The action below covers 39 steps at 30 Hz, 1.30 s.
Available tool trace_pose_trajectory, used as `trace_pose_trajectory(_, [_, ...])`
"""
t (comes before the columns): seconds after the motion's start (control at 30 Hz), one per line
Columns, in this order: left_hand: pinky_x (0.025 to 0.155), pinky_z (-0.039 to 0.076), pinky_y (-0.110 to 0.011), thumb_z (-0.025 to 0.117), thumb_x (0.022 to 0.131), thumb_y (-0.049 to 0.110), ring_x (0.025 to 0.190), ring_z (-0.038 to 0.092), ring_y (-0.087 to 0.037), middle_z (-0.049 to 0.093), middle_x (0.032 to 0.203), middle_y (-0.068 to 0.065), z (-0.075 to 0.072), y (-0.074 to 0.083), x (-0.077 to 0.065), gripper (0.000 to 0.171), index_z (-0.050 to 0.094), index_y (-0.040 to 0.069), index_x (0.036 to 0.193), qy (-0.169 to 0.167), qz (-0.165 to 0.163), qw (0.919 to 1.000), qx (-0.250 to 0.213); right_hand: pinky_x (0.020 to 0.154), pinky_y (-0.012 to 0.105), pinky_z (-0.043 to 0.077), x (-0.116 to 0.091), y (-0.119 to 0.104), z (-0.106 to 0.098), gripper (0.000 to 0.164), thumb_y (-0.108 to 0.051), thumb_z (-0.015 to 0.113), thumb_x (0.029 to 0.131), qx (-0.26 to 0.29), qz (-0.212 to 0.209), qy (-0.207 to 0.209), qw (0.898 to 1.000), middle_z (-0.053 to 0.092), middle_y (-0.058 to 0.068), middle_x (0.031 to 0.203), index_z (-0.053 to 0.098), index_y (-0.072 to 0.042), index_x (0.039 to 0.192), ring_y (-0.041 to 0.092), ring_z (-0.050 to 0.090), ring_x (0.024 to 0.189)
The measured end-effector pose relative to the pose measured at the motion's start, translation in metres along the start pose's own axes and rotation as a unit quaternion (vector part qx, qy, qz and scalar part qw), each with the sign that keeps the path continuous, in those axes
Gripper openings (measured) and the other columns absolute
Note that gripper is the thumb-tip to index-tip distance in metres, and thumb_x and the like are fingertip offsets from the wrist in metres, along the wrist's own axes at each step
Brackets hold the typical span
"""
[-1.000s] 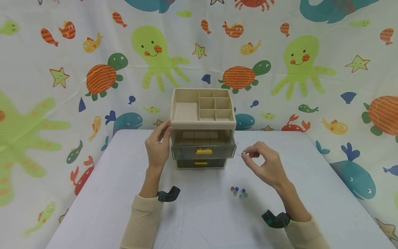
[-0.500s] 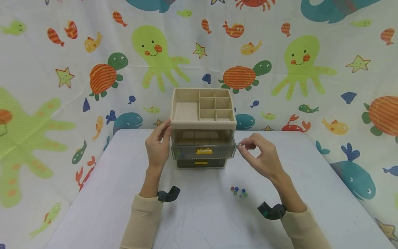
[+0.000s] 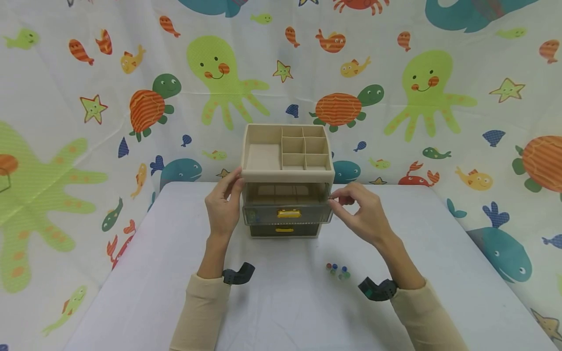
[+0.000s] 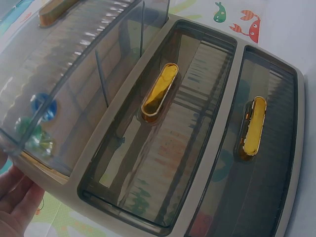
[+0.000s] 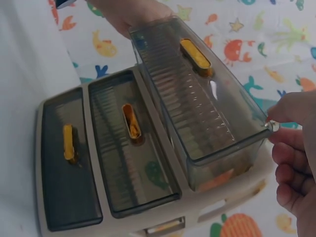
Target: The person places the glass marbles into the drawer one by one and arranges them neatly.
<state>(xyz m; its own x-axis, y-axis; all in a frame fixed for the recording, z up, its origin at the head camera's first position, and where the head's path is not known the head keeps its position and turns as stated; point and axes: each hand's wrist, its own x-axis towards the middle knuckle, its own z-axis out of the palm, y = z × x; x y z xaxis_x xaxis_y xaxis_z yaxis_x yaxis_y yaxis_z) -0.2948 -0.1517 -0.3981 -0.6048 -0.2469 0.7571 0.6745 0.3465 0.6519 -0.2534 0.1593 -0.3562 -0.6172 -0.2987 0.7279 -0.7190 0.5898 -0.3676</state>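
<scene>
A cream desktop organizer (image 3: 287,176) stands at the table's back, its clear top drawer (image 3: 263,214) pulled out. My right hand (image 3: 364,214) pinches a small clear marble (image 5: 272,126) between thumb and index finger, right at the drawer's right front corner. The other right fingers are curled beneath. With fingers against its left side, my left hand (image 3: 223,202) touches the organizer near the front edge. Through the drawer wall in the left wrist view show a blue marble (image 4: 44,107) and green marbles (image 4: 30,129), at the drawer's left end.
Several loose marbles (image 3: 338,271), red, blue and green, lie on the white table (image 3: 281,297) in front. Two lower drawers with gold handles (image 5: 132,122) are closed. Open compartments (image 3: 304,146) top the organizer. A sea-animal curtain (image 3: 281,58) hangs behind.
My right hand has moved left and away from me with the clear marble, from beside the organizer to the drawer's right corner. My left hand stays in place.
</scene>
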Motion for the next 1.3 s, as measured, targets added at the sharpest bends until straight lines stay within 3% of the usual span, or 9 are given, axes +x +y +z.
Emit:
trace_pose_trajectory(0.93, [0.094, 0.053, -0.012, 0.065, 0.097, 0.008, 0.105, 0.072, -0.028, 0.073, 0.118, -0.017, -0.0012, -0.0002, 0.0026, 0.029, 0.068, 0.002, 0.125, -0.001, -0.005, 1.0, -0.001, 0.073, 0.011, 0.048, 0.0069, 0.0007, 0.0054, 0.019, -0.008, 0.08, 0.083, -0.007, 0.001, -0.019, 1.0, 0.064, 0.002, 0.083, 0.073, -0.005, 0.1, 0.011, 0.056, 0.08])
trace_pose_trajectory(1.3, [0.094, 0.053, -0.012, 0.065, 0.097, 0.01, 0.107, 0.072, -0.026, 0.073, 0.119, -0.015, -0.0019, -0.0022, 0.0027, 0.03, 0.068, 0.004, 0.126, -0.005, -0.007, 1.0, -0.001, 0.074, 0.01, 0.048, -0.0008, 0.0004, -0.0026, 0.019, -0.009, 0.08, 0.083, -0.016, 0.022, 0.005, 1.0, 0.065, 0.004, 0.083, 0.073, -0.004, 0.099, 0.011, 0.056, 0.078])
